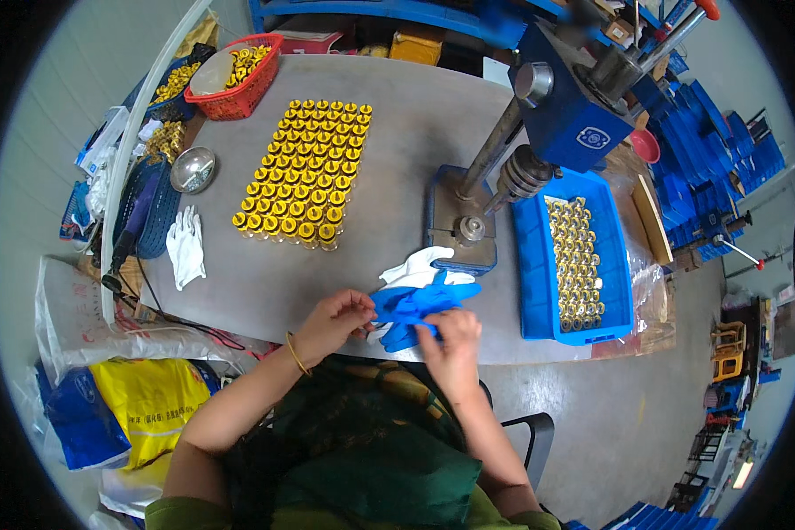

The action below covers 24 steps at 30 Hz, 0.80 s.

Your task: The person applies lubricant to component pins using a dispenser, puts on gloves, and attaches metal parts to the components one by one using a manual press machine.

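Observation:
At the table's front edge, blue gloves (406, 305) lie crumpled over a white glove (420, 263), just before the press base. My right hand (453, 344) pinches the blue glove's near edge between thumb and fingers. From the other side, my left hand (337, 320) has its curled fingers closed at the glove's left edge; its fingertips are partly hidden. Both hands are bare, and a bangle (298, 353) circles my left wrist. Another white glove (185, 247) lies flat at the table's left.
Rows of yellow-topped small parts (305, 177) stand mid-table. A blue bench press (473, 225) rises right of them. Beyond it, a blue crate (530, 283) holds several metal-and-yellow parts. At left are a red basket (238, 104), a metal bowl (193, 170) and a blue basket (157, 234).

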Each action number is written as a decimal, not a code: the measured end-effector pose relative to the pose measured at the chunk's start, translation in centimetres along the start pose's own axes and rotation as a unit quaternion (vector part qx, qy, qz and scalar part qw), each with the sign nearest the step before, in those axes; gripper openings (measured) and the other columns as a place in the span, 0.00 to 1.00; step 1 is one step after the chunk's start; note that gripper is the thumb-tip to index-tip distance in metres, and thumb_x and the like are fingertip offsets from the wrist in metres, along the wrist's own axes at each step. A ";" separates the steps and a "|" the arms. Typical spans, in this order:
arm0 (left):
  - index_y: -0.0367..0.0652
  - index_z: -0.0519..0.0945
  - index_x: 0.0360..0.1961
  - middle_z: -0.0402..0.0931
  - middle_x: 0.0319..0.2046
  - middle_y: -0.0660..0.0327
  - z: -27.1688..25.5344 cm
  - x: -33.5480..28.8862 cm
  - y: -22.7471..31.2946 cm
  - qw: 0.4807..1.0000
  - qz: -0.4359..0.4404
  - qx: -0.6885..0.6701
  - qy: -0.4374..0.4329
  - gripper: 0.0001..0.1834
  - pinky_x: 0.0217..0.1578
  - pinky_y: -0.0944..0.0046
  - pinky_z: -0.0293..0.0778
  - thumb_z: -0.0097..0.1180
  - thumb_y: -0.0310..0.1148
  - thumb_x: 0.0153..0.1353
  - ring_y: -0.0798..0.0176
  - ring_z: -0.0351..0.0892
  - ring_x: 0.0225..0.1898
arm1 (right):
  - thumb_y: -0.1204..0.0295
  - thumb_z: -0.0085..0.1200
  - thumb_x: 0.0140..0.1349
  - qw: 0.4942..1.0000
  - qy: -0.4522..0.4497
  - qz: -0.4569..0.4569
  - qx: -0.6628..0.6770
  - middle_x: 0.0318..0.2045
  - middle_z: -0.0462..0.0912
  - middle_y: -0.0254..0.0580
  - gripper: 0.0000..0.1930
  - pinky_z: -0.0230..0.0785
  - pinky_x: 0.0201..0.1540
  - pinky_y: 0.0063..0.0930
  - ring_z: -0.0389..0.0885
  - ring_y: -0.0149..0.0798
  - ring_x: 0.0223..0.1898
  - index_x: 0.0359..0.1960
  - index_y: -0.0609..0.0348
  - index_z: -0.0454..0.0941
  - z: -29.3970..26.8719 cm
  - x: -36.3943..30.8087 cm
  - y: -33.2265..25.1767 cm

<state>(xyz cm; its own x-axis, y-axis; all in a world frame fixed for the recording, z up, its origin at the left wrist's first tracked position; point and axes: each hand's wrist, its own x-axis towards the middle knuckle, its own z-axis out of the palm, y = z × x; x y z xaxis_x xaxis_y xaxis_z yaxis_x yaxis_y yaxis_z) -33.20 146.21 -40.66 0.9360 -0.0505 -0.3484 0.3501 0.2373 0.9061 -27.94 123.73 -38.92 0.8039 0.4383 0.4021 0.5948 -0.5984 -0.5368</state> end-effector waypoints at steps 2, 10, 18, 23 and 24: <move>0.42 0.74 0.50 0.78 0.40 0.63 0.8 -0.2 2.4 1.000 -0.010 0.002 -0.023 0.13 0.35 0.72 0.74 0.51 0.31 0.66 0.72 0.78 0.37 | 0.72 0.64 0.52 0.997 0.065 0.008 0.045 0.33 0.79 0.42 0.10 0.64 0.42 0.36 0.73 0.45 0.41 0.34 0.59 0.79 -1.3 0.4 1.0; 0.39 0.76 0.49 0.76 0.28 0.65 7.3 1.0 8.9 0.983 0.027 0.095 -0.153 0.14 0.26 0.74 0.70 0.45 0.36 0.69 0.75 0.73 0.27 | 0.77 0.59 0.57 0.943 0.092 0.080 0.311 0.33 0.77 0.33 0.07 0.64 0.39 0.20 0.72 0.27 0.38 0.37 0.59 0.78 -3.9 2.9 -1.7; 0.46 0.78 0.38 0.74 0.24 0.70 4.7 2.0 9.5 0.996 -0.052 -0.076 0.016 0.08 0.21 0.71 0.66 0.48 0.35 0.67 0.74 0.71 0.23 | 0.78 0.63 0.45 0.981 0.086 -0.158 0.078 0.26 0.76 0.34 0.11 0.58 0.43 0.36 0.73 0.38 0.35 0.33 0.56 0.80 -3.9 5.9 -6.4; 0.45 0.78 0.43 0.80 0.37 0.62 4.8 2.8 11.9 0.964 0.029 -0.262 0.036 0.09 0.36 0.67 0.78 0.51 0.33 0.65 0.68 0.80 0.36 | 0.77 0.60 0.50 0.977 0.100 -0.155 0.103 0.28 0.77 0.38 0.09 0.60 0.40 0.36 0.74 0.42 0.34 0.35 0.57 0.78 -1.1 8.0 -6.5; 0.43 0.78 0.44 0.80 0.37 0.62 4.7 3.0 12.0 0.963 0.066 -0.254 0.063 0.09 0.39 0.66 0.78 0.51 0.32 0.65 0.67 0.80 0.37 | 0.76 0.59 0.51 0.972 0.099 -0.168 0.131 0.28 0.77 0.40 0.09 0.61 0.38 0.37 0.74 0.44 0.33 0.36 0.57 0.77 -0.6 8.5 -7.1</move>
<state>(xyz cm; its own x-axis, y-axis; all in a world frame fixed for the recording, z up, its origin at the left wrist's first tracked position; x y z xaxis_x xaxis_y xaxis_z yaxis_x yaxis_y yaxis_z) -25.98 144.35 -29.68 0.9477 0.1240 -0.2940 0.1347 0.6797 0.7210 -25.30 131.32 -31.22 0.5627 0.4261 0.7084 0.8254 -0.2417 -0.5102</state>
